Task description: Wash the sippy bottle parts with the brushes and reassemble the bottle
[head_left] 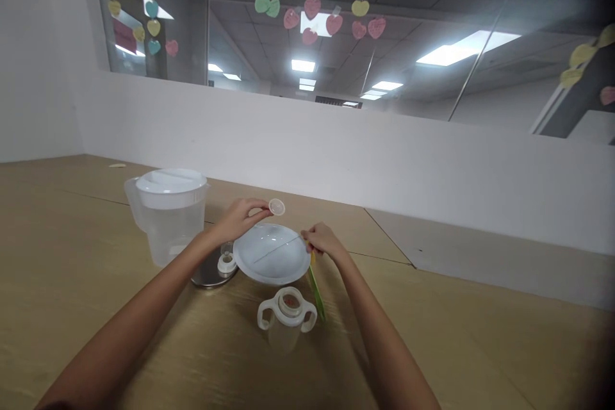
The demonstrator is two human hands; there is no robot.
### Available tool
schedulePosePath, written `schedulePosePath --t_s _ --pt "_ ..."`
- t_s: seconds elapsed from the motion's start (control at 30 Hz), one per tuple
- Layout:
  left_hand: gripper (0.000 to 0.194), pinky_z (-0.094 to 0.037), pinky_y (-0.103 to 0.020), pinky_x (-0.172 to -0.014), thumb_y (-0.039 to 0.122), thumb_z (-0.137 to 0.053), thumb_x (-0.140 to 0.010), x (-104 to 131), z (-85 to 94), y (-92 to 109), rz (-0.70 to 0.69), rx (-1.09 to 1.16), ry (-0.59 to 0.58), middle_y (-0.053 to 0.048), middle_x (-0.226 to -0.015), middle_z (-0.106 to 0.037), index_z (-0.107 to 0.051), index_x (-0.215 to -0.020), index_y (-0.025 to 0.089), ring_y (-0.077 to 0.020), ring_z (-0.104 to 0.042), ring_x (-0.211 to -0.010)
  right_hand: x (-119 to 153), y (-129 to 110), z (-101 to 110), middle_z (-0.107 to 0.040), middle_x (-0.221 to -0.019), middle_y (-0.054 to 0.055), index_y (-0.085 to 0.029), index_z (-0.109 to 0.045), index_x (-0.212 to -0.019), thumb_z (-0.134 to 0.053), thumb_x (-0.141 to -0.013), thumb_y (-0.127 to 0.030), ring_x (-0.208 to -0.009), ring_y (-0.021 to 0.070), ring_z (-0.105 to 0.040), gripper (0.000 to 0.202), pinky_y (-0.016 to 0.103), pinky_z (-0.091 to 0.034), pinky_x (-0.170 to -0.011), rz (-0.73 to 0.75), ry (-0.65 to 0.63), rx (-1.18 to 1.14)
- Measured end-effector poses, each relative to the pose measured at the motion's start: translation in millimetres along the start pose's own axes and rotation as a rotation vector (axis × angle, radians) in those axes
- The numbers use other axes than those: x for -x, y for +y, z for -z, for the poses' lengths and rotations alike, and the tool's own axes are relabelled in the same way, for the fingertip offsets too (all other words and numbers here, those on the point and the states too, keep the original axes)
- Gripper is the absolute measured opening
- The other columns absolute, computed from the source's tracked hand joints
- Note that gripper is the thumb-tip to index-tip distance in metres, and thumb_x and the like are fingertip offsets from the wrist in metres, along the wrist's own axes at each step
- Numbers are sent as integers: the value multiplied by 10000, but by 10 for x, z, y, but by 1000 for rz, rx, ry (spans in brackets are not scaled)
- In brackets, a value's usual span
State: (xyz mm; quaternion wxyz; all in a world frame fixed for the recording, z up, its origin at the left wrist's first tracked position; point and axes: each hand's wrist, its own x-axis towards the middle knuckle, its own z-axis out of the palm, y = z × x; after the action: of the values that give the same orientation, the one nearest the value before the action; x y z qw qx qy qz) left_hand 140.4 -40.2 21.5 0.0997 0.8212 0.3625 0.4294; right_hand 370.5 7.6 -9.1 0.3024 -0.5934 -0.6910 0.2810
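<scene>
Above the far rim of a white bowl (262, 272), my left hand (243, 216) pinches a small, round, translucent disc (277, 207) between thumb and fingertips. My right hand (325, 239) is closed at the bowl's right rim, on the end of a thin rod (277, 248) that slants down over the bowl. Below that hand, a long green piece (316, 293) with a yellow part slopes beside the bowl; whether the hand touches it I cannot tell. In front of the bowl stands a translucent two-handled cup (283, 332), with a white collar and something reddish showing in its opening.
Left of the bowl, a round metal tray (206, 277) carries a small white-ringed bottle part (227, 264). A lidded translucent pitcher (175, 224) stands behind my left forearm. A flat pale piece (117, 165) lies far left on the wooden table (456, 346). A white wall (327, 154) borders the back.
</scene>
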Motion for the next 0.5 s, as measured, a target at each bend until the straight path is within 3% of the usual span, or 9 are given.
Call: schedulePosePath --t_s 0.07,0.13,0.23,0.3,0.37,0.5 --pt "298 -460 -266 -787 374 -490 -849 11 45 163 -23 34 34 -51 -994 -693 -678 -959 171 -194 -624 -918 137 -150 107 -486 -345 11 -117 -558 -473 -547 -762 -220 -292 73 -388 307 195 -304 -347 48 14 10" --pt "283 -469 -256 -770 371 -508 -841 39 79 338 -38 79 49 -45 -985 -695 -682 -954 177 -191 -623 -918 371 -386 231 -592 -527 22 -120 -637 -714 -465 -842 -355 -394 78 -474 318 177 -347 -387 136 42 -25" --pt "248 -474 -240 -747 356 -536 -830 103 109 583 -52 144 33 -30 -953 -700 -687 -927 184 -182 -623 -902 850 -770 394 -629 -835 46 -175 -583 -1067 -357 -880 -502 -542 90 -536 438 183 -386 -415 442 66 -190" --pt "223 -472 -241 -753 345 -548 -826 144 112 701 -73 174 6 -19 -919 -703 -692 -891 188 -175 -625 -880 1165 -954 461 -617 -858 39 -200 -578 -1092 -385 -877 -505 -587 95 -536 421 195 -408 -460 572 134 -141" --pt "211 -470 -244 -765 341 -551 -826 173 97 766 -103 187 -30 -13 -902 -702 -695 -872 194 -170 -624 -867 1408 -1053 487 -621 -843 23 -229 -591 -1082 -469 -853 -481 -640 107 -546 362 208 -428 -522 608 187 23" --pt "221 -463 -244 -778 354 -550 -826 195 34 789 -156 179 -93 -14 -902 -697 -692 -899 201 -165 -620 -858 1612 -1083 454 -642 -879 9 -244 -621 -974 -563 -818 -408 -690 122 -560 234 225 -420 -566 654 220 296"
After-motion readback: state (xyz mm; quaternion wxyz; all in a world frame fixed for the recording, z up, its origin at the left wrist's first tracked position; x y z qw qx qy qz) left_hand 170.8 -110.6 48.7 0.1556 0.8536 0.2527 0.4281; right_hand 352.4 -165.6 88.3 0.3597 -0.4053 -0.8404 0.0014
